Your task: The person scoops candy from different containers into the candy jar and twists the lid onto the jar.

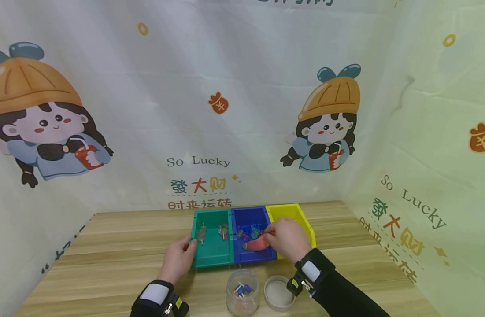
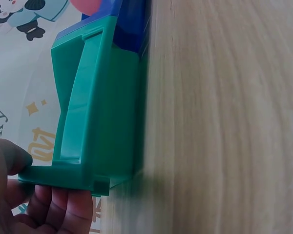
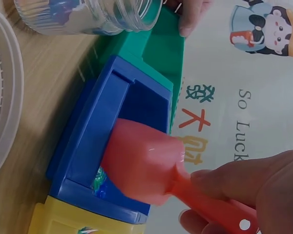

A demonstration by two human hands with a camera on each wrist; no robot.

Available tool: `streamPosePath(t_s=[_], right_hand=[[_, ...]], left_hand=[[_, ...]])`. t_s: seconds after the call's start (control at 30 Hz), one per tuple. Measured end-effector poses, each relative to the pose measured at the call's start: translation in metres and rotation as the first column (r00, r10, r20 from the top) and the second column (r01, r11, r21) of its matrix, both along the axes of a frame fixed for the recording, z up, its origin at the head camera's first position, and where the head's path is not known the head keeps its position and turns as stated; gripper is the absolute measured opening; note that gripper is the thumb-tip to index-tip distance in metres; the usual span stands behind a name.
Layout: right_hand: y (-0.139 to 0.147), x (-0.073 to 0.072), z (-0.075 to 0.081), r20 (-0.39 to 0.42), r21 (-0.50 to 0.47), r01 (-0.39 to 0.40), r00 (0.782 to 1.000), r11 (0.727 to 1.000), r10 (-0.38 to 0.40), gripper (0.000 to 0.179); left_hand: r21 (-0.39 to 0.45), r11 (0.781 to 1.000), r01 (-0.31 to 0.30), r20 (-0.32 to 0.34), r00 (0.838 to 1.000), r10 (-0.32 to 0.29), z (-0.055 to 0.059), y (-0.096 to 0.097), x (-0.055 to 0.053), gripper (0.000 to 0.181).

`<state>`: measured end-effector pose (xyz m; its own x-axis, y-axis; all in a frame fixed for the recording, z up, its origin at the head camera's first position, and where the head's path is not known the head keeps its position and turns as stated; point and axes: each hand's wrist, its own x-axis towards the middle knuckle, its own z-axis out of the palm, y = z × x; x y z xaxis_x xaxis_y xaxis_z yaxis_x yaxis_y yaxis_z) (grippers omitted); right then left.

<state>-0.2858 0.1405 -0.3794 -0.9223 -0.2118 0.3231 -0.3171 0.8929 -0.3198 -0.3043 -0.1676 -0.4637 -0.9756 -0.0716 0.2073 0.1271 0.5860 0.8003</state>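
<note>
Right hand (image 1: pixel 286 240) grip on red scoop (image 3: pixel 151 168), seemingly inside blue bin (image 1: pixel 253 235).

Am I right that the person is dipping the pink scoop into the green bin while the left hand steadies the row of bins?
Not quite: the pink scoop, held by the right hand, is in the blue bin, as the right wrist view shows. The left hand does grip the green bin.
</note>
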Motion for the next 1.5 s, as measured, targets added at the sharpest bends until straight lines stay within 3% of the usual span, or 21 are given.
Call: streamPosePath(t_s=[0.43, 0.57, 0.83, 1.1, 1.5], right_hand=[[-0.017, -0.025, 0.011, 0.151, 0.075, 0.027, 0.988, 0.997, -0.038, 0.027], [-0.016, -0.026, 0.007, 0.142, 0.086, 0.038, 0.989, 0.996, -0.050, 0.019], [-0.021, -0.021, -0.005, 0.076, 0.003, 0.033, 0.997, 0.999, -0.033, 0.010], [-0.029, -0.020, -0.026, 0.155, 0.028, 0.036, 0.987, 0.999, -0.040, 0.012], [-0.049, -0.039, -0.021, 0.225, 0.137, 0.103, 0.965, 0.985, -0.132, 0.022]], left_hand=[[-0.041, 0.999, -0.004, -0.037, 0.999, 0.003, 0.000, 0.001, -0.001, 0.044], [-0.035, 0.999, 0.004, -0.035, 0.999, -0.005, 0.001, 0.002, -0.001, 0.045], [-0.011, 1.000, 0.008, -0.016, 1.000, -0.008, 0.004, 0.000, -0.003, 0.045], [-0.035, 0.999, 0.005, -0.021, 1.000, -0.005, -0.001, 0.000, -0.001, 0.045], [-0.051, 0.999, 0.001, 0.007, 1.000, -0.001, 0.002, 0.001, -0.001, 0.048]])
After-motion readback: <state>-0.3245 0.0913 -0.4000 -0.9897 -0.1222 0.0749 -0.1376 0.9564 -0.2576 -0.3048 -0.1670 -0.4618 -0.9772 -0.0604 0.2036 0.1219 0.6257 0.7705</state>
